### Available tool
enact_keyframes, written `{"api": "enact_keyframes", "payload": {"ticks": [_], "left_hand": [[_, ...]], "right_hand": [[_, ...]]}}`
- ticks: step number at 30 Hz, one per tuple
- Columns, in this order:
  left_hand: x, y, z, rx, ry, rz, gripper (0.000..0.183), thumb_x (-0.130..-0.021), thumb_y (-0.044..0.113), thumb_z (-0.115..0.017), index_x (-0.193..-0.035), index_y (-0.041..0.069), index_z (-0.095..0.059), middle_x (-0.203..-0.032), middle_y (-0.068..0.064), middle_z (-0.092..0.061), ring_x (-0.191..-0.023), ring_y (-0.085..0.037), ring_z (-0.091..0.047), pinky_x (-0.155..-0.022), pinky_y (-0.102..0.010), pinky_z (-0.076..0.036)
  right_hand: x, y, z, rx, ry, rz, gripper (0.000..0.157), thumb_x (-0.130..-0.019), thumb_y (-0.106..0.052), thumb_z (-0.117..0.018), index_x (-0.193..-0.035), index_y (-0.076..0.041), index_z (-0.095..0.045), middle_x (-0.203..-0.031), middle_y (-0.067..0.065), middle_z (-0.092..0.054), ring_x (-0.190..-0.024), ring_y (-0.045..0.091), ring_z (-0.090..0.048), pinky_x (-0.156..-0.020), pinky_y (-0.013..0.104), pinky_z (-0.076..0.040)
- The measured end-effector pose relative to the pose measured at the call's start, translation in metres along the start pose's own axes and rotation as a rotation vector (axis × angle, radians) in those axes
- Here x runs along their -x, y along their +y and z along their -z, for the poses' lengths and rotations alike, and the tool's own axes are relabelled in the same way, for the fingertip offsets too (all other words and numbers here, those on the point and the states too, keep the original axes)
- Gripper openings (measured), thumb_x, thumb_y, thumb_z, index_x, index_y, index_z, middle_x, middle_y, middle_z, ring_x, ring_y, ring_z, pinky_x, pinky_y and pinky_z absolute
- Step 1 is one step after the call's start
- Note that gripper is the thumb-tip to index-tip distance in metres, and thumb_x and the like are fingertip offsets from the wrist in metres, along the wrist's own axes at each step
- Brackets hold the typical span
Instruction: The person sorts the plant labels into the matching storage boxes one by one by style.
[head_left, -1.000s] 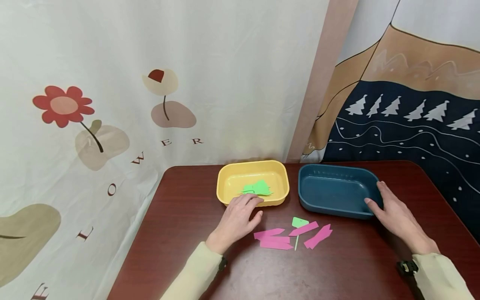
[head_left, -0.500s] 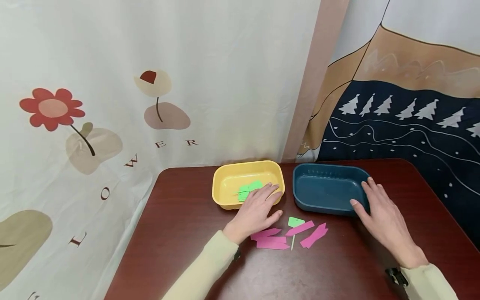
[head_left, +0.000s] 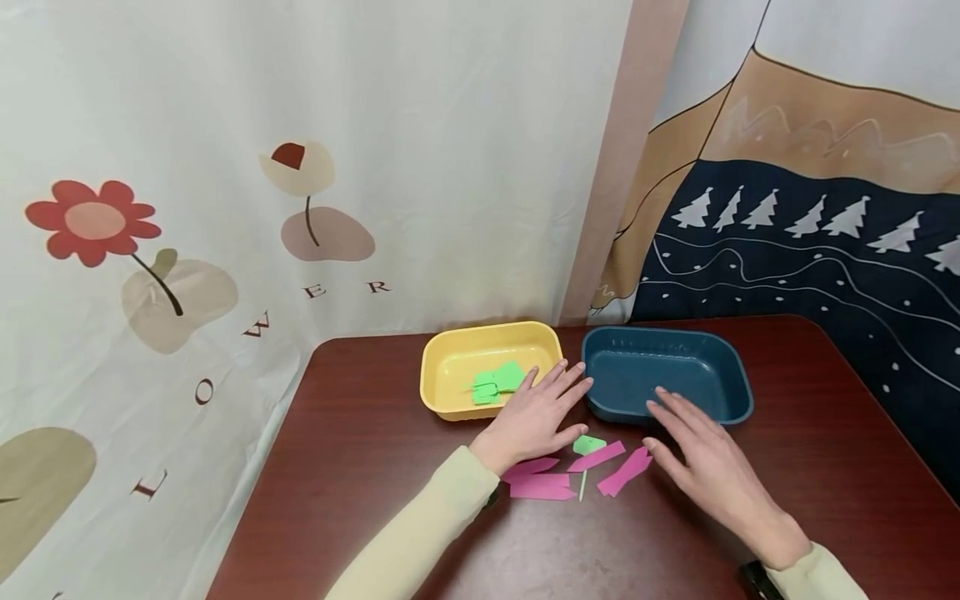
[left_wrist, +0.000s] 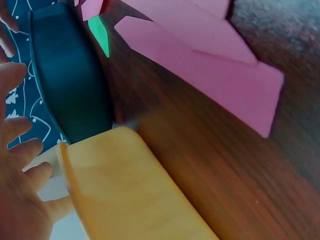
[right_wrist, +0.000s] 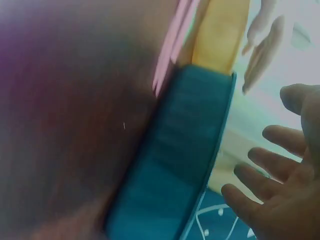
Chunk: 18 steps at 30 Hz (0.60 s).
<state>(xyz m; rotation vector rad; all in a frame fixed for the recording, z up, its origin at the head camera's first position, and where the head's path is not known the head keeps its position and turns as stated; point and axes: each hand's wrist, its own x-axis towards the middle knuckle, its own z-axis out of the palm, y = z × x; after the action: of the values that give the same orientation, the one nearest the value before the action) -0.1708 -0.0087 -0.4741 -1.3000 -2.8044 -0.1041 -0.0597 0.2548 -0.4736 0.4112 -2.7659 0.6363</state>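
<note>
My left hand [head_left: 531, 419] hovers over the right front corner of a yellow bin [head_left: 437, 371], fingers spread and holding nothing. Inside that bin lie several bright green pieces [head_left: 510, 377], partly behind the hand. My right hand [head_left: 708, 467] hangs in front of a dark blue bin [head_left: 637, 375], with its fingertips overlapping the bin's front edge and nothing in its grasp. Between the hands, several pink pointed strips [head_left: 542, 492] lie on the table with a green tag-shaped piece [head_left: 587, 445] on a thin pale stem. In the right wrist view the right fingers [right_wrist: 272, 162] are apart from the blue bin.
Both bins stand side by side at the back of a dark red-brown table [head_left: 360, 433]. A pale curtain [head_left: 465, 167] with flower prints hangs behind it. To the right is a navy printed cloth [head_left: 810, 267] with white trees.
My left hand has moved right across the yellow bin's front. The right hand has left the blue bin's right end and come left and nearer the pink strips. The view has shifted slightly.
</note>
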Motion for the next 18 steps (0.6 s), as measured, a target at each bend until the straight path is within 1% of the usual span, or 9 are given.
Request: {"api": "enact_keyframes", "payload": {"ticks": [6,10,12,14,18], "left_hand": [[-0.001,0.0,-0.004,-0.02,-0.014,0.009,0.072,-0.102,0.057,-0.054,-0.163,0.024,-0.035,-0.171,0.002,-0.025,-0.157,-0.024,-0.022,-0.123,-0.053,-0.024],[-0.003,0.0,-0.007,-0.037,-0.024,0.001,0.073,-0.102,0.058,-0.053,-0.164,0.025,-0.033,-0.171,0.002,-0.025,-0.157,-0.024,-0.022,-0.122,-0.053,-0.025],[-0.003,0.0,-0.008,-0.048,-0.025,-0.005,0.072,-0.102,0.058,-0.052,-0.164,0.026,-0.033,-0.171,0.002,-0.026,-0.157,-0.024,-0.021,-0.122,-0.053,-0.026],[-0.002,0.001,-0.009,-0.056,-0.021,-0.011,0.072,-0.102,0.058,-0.052,-0.164,0.026,-0.034,-0.17,0.002,-0.027,-0.157,-0.024,-0.022,-0.121,-0.054,-0.028],[-0.001,0.001,-0.011,-0.071,-0.015,-0.021,0.07,-0.103,0.058,-0.053,-0.163,0.026,-0.036,-0.17,0.002,-0.029,-0.157,-0.025,-0.023,-0.12,-0.054,-0.03]], "right_hand": [[0.0,-0.01,-0.015,0.028,-0.026,0.079,0.055,-0.089,-0.026,-0.083,-0.136,-0.003,-0.067,-0.138,0.016,-0.064,-0.122,0.036,-0.061,-0.097,0.06,-0.051],[-0.002,-0.016,-0.023,0.047,-0.01,0.109,0.05,-0.085,-0.025,-0.087,-0.129,-0.005,-0.072,-0.129,0.013,-0.068,-0.117,0.032,-0.064,-0.095,0.056,-0.054],[-0.003,-0.018,-0.026,0.046,-0.016,0.115,0.048,-0.084,-0.024,-0.087,-0.126,-0.006,-0.073,-0.126,0.012,-0.069,-0.115,0.031,-0.064,-0.095,0.055,-0.054],[-0.005,-0.019,-0.031,0.046,-0.045,0.114,0.046,-0.084,-0.025,-0.087,-0.125,-0.006,-0.074,-0.124,0.011,-0.069,-0.114,0.03,-0.065,-0.094,0.054,-0.055],[-0.007,-0.019,-0.041,0.057,-0.131,0.104,0.045,-0.086,-0.026,-0.085,-0.125,-0.005,-0.074,-0.124,0.011,-0.069,-0.114,0.03,-0.064,-0.094,0.053,-0.055]]}}
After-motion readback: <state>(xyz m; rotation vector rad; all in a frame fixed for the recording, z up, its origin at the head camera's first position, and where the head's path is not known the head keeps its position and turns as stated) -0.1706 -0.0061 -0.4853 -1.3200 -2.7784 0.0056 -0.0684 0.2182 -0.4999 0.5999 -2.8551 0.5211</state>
